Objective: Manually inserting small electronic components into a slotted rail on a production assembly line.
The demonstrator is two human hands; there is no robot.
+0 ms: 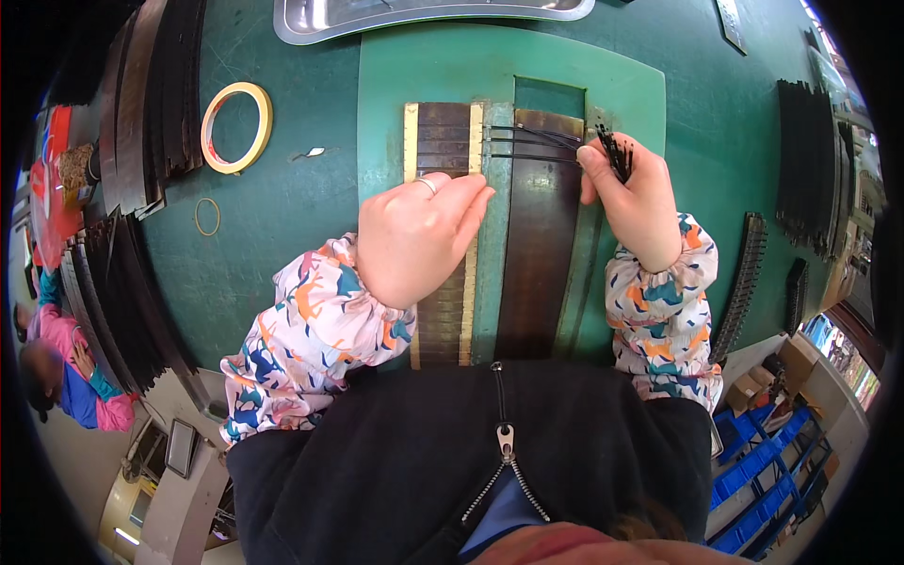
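I see my left hand (pixel 414 235) lying palm down on a dark slotted board (pixel 443 141) edged with pale strips, fingers stretched flat and together, holding nothing, their tips reaching the board's right edge. A ring sits on one finger. Just to the right lies a second, plain dark board (pixel 537 273), running from near me toward the far side, parallel to the first. Both rest on a light green mat (pixel 424 75) on the darker green table (pixel 282 207).

My right hand (pixel 636 202) is at the far right corner of the plain board, fingers curled shut around a bundle of thin black strips (pixel 617 155) that stick up out of the fist. A few thin black strips (pixel 527 141) lie crosswise over the far end of the plain board, from the slotted board toward my right thumb; I cannot tell whether the thumb touches them.

Far left on the table sit a roll of tape (pixel 235 127) and a rubber band (pixel 207 217). A metal tray (pixel 311 24) lies at the far edge. Stacks of dark boards (pixel 151 94) stand at the left.
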